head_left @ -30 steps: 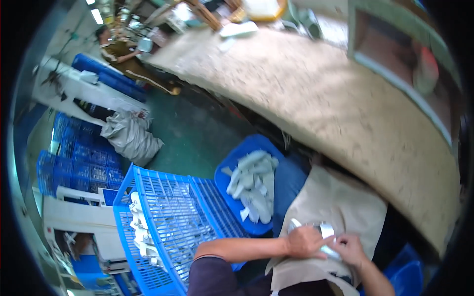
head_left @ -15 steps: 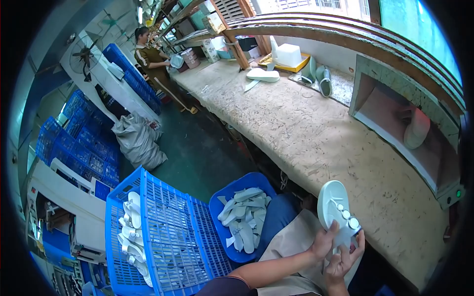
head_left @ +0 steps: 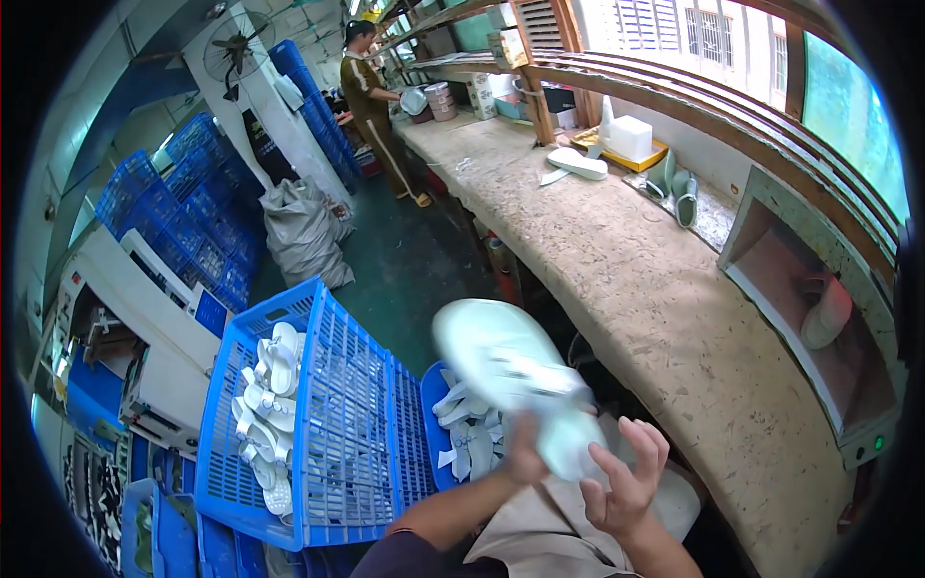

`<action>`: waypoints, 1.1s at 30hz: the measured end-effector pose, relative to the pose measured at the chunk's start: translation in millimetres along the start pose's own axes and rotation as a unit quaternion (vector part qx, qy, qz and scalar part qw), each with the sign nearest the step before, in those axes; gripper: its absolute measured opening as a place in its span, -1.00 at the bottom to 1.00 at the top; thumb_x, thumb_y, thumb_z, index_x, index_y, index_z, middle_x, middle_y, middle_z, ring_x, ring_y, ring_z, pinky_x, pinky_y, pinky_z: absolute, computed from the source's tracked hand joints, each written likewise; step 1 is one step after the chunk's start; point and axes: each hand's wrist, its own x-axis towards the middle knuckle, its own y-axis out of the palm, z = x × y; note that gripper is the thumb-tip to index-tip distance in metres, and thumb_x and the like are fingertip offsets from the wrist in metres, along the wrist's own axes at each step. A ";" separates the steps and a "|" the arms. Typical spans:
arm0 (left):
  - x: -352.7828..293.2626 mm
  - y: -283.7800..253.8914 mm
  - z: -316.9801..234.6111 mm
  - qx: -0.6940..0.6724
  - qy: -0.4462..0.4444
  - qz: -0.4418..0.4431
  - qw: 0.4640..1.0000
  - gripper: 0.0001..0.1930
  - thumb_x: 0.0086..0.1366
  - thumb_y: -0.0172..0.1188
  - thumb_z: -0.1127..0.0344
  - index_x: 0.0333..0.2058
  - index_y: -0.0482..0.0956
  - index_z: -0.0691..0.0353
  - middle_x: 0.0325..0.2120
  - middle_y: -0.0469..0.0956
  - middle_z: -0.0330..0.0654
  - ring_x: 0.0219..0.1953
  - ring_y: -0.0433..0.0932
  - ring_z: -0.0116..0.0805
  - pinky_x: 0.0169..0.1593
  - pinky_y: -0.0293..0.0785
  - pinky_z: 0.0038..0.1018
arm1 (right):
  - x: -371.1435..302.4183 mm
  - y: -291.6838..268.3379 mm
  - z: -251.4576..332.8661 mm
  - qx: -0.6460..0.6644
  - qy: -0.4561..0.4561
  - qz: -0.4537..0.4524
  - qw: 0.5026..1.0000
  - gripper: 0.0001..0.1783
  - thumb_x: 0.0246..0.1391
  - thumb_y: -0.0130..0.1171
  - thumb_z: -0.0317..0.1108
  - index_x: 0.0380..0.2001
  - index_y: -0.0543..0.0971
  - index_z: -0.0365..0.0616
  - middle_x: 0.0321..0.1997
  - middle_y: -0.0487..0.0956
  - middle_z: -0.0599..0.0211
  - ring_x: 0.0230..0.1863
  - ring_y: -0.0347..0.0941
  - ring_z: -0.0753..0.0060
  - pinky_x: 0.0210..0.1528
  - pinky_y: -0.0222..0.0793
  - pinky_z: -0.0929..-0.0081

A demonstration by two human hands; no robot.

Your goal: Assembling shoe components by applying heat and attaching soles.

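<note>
A pale mint-white sandal (head_left: 493,349) is raised above my lap, smeared by motion, its toe pointing up and to the left. My left hand (head_left: 525,451) is blurred and grips it near the strap. Beside the sandal's heel end, my right hand (head_left: 628,474) has its fingers spread and curved, with nothing held in them. Below the sandal stands a blue tub (head_left: 431,405) with pale grey-green shoe pieces (head_left: 470,448), partly covered by the sandal and my left arm. To the left, a blue plastic crate (head_left: 337,433) contains several white sandals (head_left: 275,385).
A long worktable (head_left: 626,279) runs along the right, bearing a white sole (head_left: 578,164), a yellow tray (head_left: 647,160) and a metal hood box (head_left: 785,289). Far back, a person (head_left: 364,91) stands at the table. A grey sack (head_left: 303,231) and stacked blue crates (head_left: 178,207) stand left.
My left hand has swung the sandal leftward from over the table edge toward the crate. My right hand has come off it and opened. The view has shifted.
</note>
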 end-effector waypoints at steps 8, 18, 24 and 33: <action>27.7 -30.7 -189.8 0.068 0.228 -0.391 0.889 0.03 0.28 0.00 -0.43 0.31 0.05 0.49 0.23 0.23 0.09 0.16 0.39 -0.16 0.25 0.35 -0.37 | -1.9 -61.8 -120.7 -0.044 0.107 0.045 0.992 -0.73 -0.07 0.32 -0.41 -0.24 0.62 -0.24 -0.22 0.62 0.16 -0.31 0.49 0.17 -0.23 0.43 0.40; 119.6 74.6 82.0 0.481 0.022 0.024 0.876 -0.78 0.29 0.12 0.49 -0.11 0.58 0.35 -0.41 0.57 -0.17 -0.40 0.49 -0.44 -0.25 0.45 -0.60 | 23.5 -283.5 -343.6 -0.353 0.531 -0.191 0.747 -0.43 0.02 0.30 0.13 -0.34 0.67 -0.28 -0.43 0.64 0.29 -0.43 0.51 0.45 -0.36 0.43 0.46; 149.8 91.1 187.1 0.596 0.079 0.308 0.738 -0.71 0.03 0.34 0.47 -0.21 0.62 0.35 -0.36 0.61 -0.10 -0.39 0.54 -0.26 -0.28 0.49 -0.48 | 36.5 -320.1 -478.7 0.013 0.512 -0.353 0.783 -0.38 -0.01 0.28 0.06 -0.01 0.62 -0.21 0.03 0.61 0.19 0.00 0.51 0.23 0.03 0.42 0.40; 160.9 84.2 202.5 0.639 0.098 0.344 0.681 -0.71 0.02 0.37 0.42 -0.22 0.64 0.27 -0.34 0.59 -0.17 -0.39 0.52 -0.25 -0.30 0.47 -0.46 | 9.3 -354.2 -558.1 0.164 0.503 -0.366 0.766 -0.44 0.01 0.28 -0.12 0.04 0.59 -0.23 0.07 0.60 0.19 0.01 0.51 0.20 0.08 0.42 0.39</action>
